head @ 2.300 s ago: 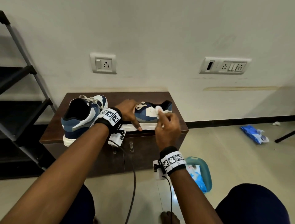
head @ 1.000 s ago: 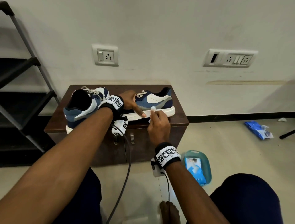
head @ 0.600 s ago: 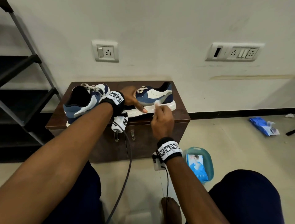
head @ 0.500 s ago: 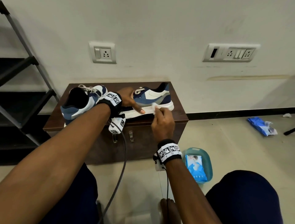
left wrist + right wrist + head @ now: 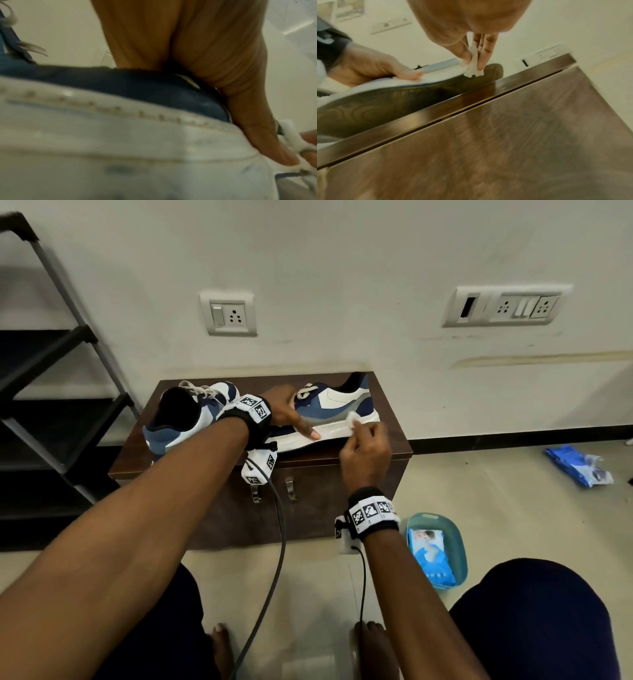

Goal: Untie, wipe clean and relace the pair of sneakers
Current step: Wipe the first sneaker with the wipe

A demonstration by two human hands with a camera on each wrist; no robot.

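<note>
Two blue-and-white sneakers rest on a low brown cabinet. The left sneaker has its heel towards me and its laces tied. The right sneaker lies side-on, tilted so its sole lifts off the top. My left hand grips its front, thumb on the white midsole. My right hand pinches a small white wipe between thumb and fingers and presses it on the midsole edge near the heel. The wipe shows folded.
A teal basin with a blue wipes pack sits on the floor at the right of the cabinet. Another blue packet lies further right. A black metal rack stands at the left. Cables hang from both wrists.
My right hand brought the wipe down from the sneaker's side panel to the midsole and rubbed it along towards the heel. The left hand kept its grip on the same sneaker.
</note>
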